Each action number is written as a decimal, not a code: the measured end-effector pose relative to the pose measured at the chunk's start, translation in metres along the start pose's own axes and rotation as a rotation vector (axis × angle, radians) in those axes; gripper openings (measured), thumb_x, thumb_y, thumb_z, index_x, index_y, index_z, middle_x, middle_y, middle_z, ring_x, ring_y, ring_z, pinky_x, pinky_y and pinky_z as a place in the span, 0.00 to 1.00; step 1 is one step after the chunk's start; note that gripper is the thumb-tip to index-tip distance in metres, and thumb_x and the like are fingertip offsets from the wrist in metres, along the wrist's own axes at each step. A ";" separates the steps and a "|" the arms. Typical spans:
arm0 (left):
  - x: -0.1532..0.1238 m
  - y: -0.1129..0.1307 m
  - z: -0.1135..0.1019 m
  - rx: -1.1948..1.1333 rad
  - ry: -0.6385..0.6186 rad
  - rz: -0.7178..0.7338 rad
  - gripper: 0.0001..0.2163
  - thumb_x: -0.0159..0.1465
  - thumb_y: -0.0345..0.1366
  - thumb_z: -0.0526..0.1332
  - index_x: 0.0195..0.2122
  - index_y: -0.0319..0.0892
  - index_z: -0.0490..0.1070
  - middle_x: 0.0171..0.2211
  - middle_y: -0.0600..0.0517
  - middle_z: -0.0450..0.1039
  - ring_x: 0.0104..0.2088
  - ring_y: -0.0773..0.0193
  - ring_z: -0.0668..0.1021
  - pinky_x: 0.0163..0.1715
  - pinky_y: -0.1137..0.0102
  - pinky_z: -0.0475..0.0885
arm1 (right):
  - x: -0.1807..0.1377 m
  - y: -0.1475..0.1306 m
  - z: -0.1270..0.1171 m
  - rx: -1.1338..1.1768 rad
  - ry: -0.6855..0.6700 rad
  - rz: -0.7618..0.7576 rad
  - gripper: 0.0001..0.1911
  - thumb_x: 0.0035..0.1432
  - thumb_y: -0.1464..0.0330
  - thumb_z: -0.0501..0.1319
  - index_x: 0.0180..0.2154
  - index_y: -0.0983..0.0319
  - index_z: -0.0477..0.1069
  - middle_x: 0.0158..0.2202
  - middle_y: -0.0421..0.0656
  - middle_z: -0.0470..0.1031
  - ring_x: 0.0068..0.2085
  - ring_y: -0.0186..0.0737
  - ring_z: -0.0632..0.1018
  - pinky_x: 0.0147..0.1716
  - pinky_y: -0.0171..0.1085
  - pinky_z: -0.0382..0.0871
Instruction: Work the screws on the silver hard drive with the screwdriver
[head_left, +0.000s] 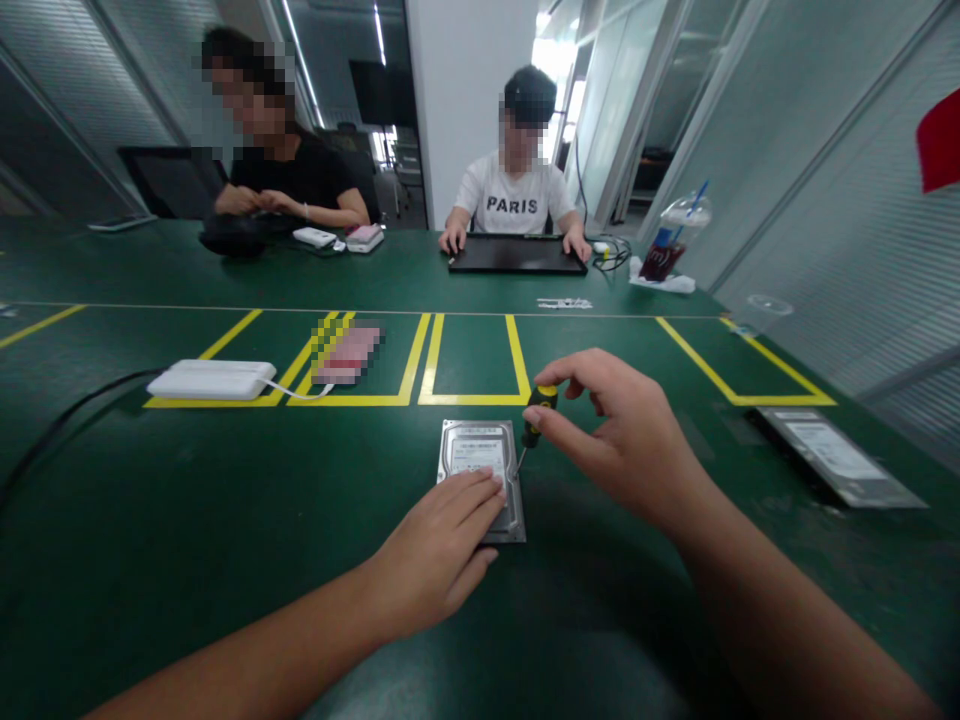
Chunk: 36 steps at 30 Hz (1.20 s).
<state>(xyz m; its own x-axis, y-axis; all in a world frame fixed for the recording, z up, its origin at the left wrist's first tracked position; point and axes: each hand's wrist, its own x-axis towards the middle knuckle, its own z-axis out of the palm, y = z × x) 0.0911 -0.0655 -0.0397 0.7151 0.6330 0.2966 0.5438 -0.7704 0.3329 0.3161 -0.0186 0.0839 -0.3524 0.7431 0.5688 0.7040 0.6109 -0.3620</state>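
Note:
A silver hard drive (pixel 480 440) with a white label lies flat on the green table, label side up. My left hand (pixel 442 545) rests across its lower left part, fingers stretched out flat on the label and the thumb near the lower edge; part of the drive is hidden beneath it. Between thumb and forefinger, my right hand (pixel 607 425) pinches a small screwdriver (pixel 536 415) with a yellow and black handle. The screwdriver tilts slightly, its thin shaft pointing down at the drive's right edge. Whether the tip sits in a screw is too small to tell.
Another hard drive (pixel 832 455) lies at the right. To the left are a white power bank (pixel 214 380) with cables and a pink phone-like object (pixel 349 355). Yellow tape (pixel 472 400) marks the table. Two people sit opposite, one holding a black panel (pixel 517 254); a drink cup (pixel 675 240) stands nearby.

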 end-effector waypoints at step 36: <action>0.000 0.001 -0.001 -0.009 -0.006 -0.015 0.26 0.65 0.31 0.59 0.65 0.38 0.59 0.65 0.40 0.61 0.66 0.48 0.63 0.64 0.48 0.62 | 0.000 -0.001 0.002 0.018 -0.004 0.034 0.08 0.58 0.70 0.63 0.41 0.61 0.72 0.38 0.44 0.75 0.39 0.39 0.74 0.37 0.38 0.66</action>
<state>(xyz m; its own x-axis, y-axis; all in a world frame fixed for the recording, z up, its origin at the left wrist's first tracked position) 0.0910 -0.0663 -0.0389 0.7095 0.6440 0.2863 0.5505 -0.7601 0.3453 0.3143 -0.0186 0.0822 -0.3315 0.7645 0.5529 0.7042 0.5905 -0.3943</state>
